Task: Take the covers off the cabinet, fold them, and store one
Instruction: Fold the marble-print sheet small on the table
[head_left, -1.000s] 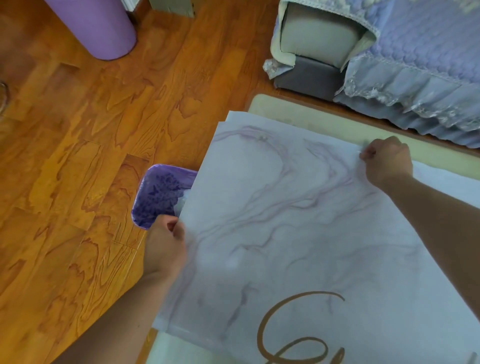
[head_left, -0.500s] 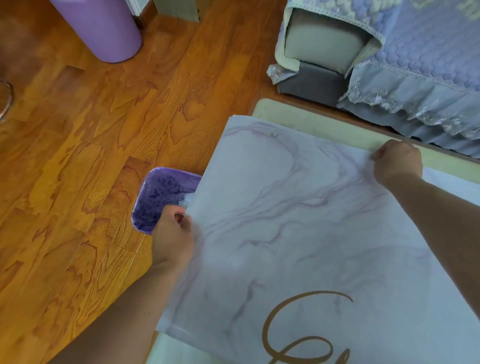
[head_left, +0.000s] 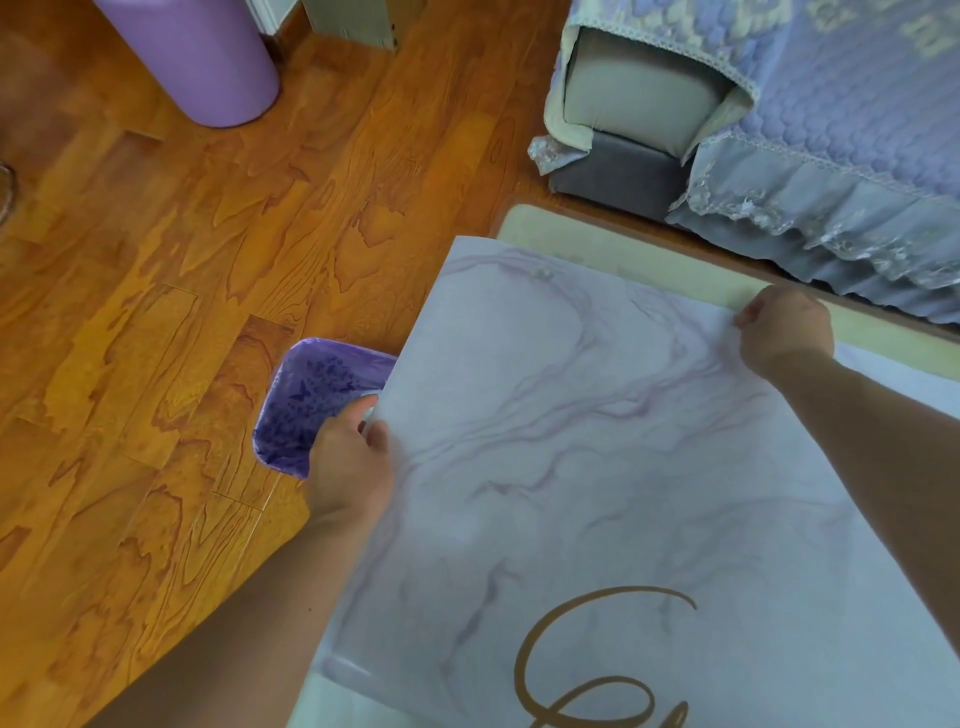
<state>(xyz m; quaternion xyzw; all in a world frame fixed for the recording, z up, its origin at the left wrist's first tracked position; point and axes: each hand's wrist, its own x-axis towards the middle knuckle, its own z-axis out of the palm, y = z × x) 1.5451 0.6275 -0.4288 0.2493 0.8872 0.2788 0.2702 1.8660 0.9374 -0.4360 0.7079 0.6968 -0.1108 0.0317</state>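
The cover (head_left: 597, 467), a pale sheet with lilac marbling and a gold script mark near its lower edge, is lying spread across the cabinet (head_left: 582, 244), whose cream top is showing as a strip beyond the cover's far edge. A second white layer (head_left: 893, 379) is showing under the cover at its right side; whether it is another cover cannot be told.

The left hand (head_left: 350, 462) is gripping the cover's left edge, with the thumb on top and the fingers curled beneath it. The right hand (head_left: 784, 332) is clenching the cover's far edge, knuckles up, with the fabric pinched inside the fist. Faint creases are running through the cover from the right hand toward its centre. Both forearms are reaching in over the cover from the near side.

To the left of the cover, a purple bin (head_left: 306, 410) with a butterfly-print liner is standing on the wooden floor (head_left: 208, 260), touching or just beside the cover's left edge; the left hand is partly hiding its rim. Farther left of the cover and beyond it, a lilac cylinder (head_left: 202, 57) is standing on the floor. Beyond the cover's far edge, a grey sofa (head_left: 639, 130) is standing draped in a quilted lilac throw (head_left: 841, 104) with a lace frill hanging along its front.
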